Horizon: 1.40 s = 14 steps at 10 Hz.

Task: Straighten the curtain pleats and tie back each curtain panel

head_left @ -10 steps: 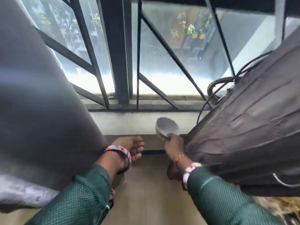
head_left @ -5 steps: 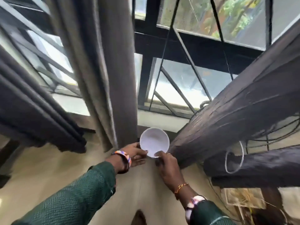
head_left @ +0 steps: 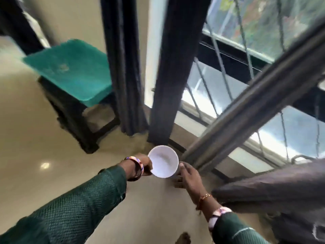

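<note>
Curtains (head_left: 173, 67) hung dark, without readable writing. Left hand (head_left: 146, 164) and right hand (head_left: 189, 175) each gripped the white bowl (head_left: 163, 162).

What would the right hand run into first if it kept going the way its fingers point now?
The right hand already touches the white bowl at its rim. Pushing on up and left, it would press into that bowl first, with the left hand holding its far side. Depth is hard to judge.
</note>
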Motion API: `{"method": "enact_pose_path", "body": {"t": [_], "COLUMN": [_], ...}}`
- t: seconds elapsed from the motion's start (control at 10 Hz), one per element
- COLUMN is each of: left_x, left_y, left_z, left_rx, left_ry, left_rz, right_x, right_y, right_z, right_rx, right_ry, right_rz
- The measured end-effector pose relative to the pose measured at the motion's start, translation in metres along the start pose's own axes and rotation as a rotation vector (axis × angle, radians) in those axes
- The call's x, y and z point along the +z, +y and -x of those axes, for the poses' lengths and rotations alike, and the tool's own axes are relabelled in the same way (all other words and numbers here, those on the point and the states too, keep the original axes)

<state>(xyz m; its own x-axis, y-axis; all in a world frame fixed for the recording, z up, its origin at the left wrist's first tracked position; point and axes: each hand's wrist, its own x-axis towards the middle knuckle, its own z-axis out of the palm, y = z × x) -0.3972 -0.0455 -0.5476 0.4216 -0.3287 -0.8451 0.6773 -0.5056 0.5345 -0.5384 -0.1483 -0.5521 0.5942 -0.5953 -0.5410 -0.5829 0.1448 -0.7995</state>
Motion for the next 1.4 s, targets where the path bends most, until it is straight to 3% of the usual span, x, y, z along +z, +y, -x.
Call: {"method": "enact_pose_path", "body": {"t": [0.1,0.4,0.7,0.9,1.1,1.2,1.4], "left_x": [-0.079,-0.256,-0.377,-0.435,-0.469,-0.474,-0.485], "left_y": [0.013,0.051,0.150,0.224,0.258,0.261,0.260], "left_z": [0.021,0.036,-0.058,-0.161,-0.223,-0.226,-0.220], "left_rx": [0.071,0.205,0.214,0.202,0.272,0.264,0.253], "left_ry": [0.028,0.196,0.392,0.621,0.860,0.853,0.662], "left_rz": [0.044,0.223,0.264,-0.124,-0.553,-0.798,-1.139], "right_x": [0.074,0.249,0.378,0.459,0.514,0.530,0.525], "right_y": [-0.047,-0.151,-0.262,-0.280,-0.271,-0.274,-0.289], "right_z": [0.001,-0.053,-0.225,-0.368,-0.418,-0.419,-0.394], "right_rx": [-0.028,-0.095,-0.046,0.145,0.229,0.241,0.269], "right_ry": [-0.130,-0.339,-0.274,-0.149,-0.223,-0.256,-0.258], "right_rz": [-0.051,0.094,-0.022,0.009,0.067,0.041,0.158]}}
